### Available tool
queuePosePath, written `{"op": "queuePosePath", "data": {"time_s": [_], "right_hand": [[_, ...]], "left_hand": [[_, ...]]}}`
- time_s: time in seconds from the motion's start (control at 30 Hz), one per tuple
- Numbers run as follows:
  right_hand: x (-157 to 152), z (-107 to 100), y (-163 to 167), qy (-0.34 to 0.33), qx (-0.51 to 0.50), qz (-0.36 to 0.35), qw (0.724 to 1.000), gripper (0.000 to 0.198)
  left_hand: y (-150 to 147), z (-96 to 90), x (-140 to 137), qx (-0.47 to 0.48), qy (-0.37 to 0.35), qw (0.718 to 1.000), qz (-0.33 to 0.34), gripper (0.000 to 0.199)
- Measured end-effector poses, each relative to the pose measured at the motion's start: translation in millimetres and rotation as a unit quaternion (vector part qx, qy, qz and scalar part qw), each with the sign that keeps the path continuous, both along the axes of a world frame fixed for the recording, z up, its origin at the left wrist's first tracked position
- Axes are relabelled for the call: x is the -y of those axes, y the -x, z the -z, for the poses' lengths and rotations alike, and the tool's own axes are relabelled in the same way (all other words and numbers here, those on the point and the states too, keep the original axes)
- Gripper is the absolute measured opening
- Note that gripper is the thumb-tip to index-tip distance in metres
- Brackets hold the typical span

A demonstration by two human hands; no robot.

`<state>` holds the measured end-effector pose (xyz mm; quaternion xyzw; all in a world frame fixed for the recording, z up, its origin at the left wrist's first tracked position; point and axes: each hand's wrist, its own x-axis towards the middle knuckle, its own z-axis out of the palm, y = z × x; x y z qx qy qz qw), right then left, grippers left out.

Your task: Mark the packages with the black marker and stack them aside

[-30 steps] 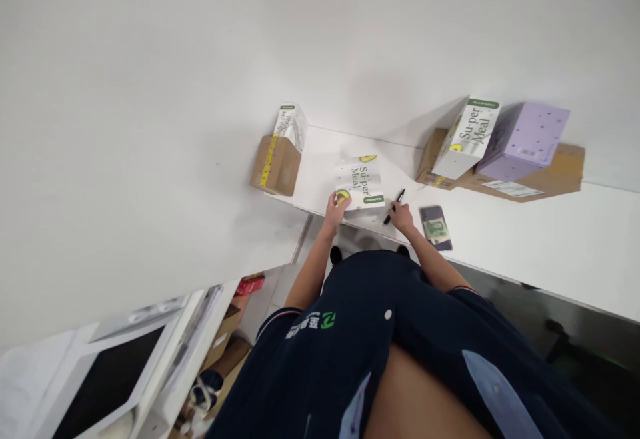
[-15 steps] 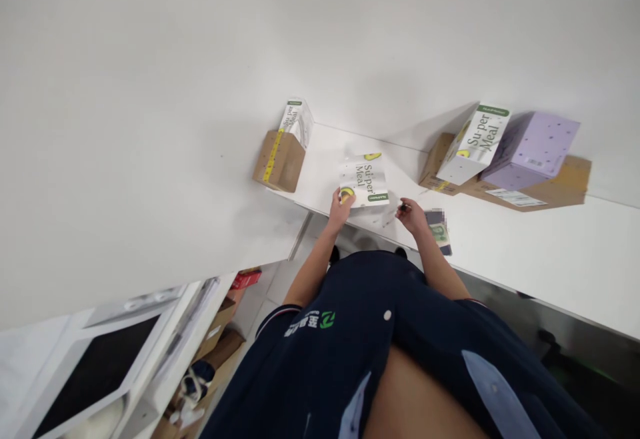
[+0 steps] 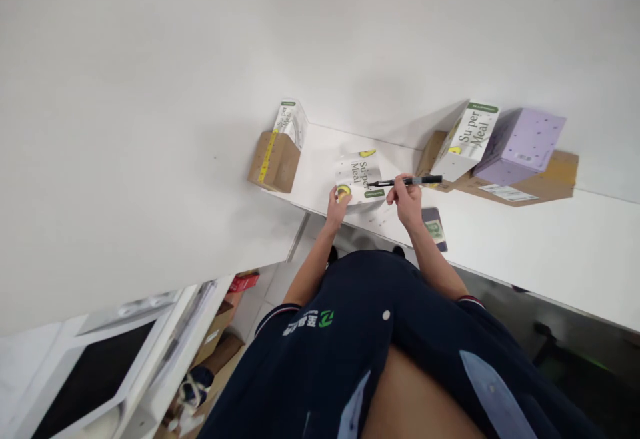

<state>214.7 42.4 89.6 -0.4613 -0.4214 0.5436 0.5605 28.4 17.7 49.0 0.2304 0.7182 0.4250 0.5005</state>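
A white carton (image 3: 356,165) printed "Su-per Meal" with avocado pictures lies on the white table in front of me. Closed on its near left corner is my left hand (image 3: 339,207), thumb on the top face. My right hand (image 3: 406,202) pinches a slim black pen (image 3: 431,179) with a grey middle. The pen lies nearly level in view, its thin tip pointing left over the carton's printed face. I cannot tell whether the tip touches it. By my right wrist is a dark flat item (image 3: 434,227) with a greenish portrait print.
A brown box (image 3: 281,162) with yellow tape and another Su-per Meal carton (image 3: 285,117) stand at the left end. At right, a third such carton (image 3: 467,139) and a purple box (image 3: 523,145) are by brown boxes (image 3: 550,189) against the wall.
My right hand has risen slightly from the table's front edge towards the carton. The pen now shows lengthwise, pointing left over it. My left hand keeps its hold on the carton.
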Motion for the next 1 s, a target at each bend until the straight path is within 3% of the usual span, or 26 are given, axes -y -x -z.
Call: {"op": "queuePosePath", "data": {"time_s": [0.3,0.43,0.63,1.0], "right_hand": [[-3,12,32,-0.024,0.101,-0.042,0.994,0.044],[-7,19,36,-0.009,0.106,-0.063,0.992,0.043],[-7,23,37,-0.044,0.136,-0.077,0.987,0.033],[-1,27,37,-0.046,0.156,-0.07,0.984,0.031]], "left_hand": [[0,9.6,-1,-0.002,-0.036,0.999,0.004,0.068],[1,13.6,-3,-0.014,-0.039,0.999,0.006,0.069],[3,14.5,-2,-0.026,-0.03,0.999,0.018,0.07],[4,8.9,1,-0.054,-0.026,0.996,0.06,0.065]]}}
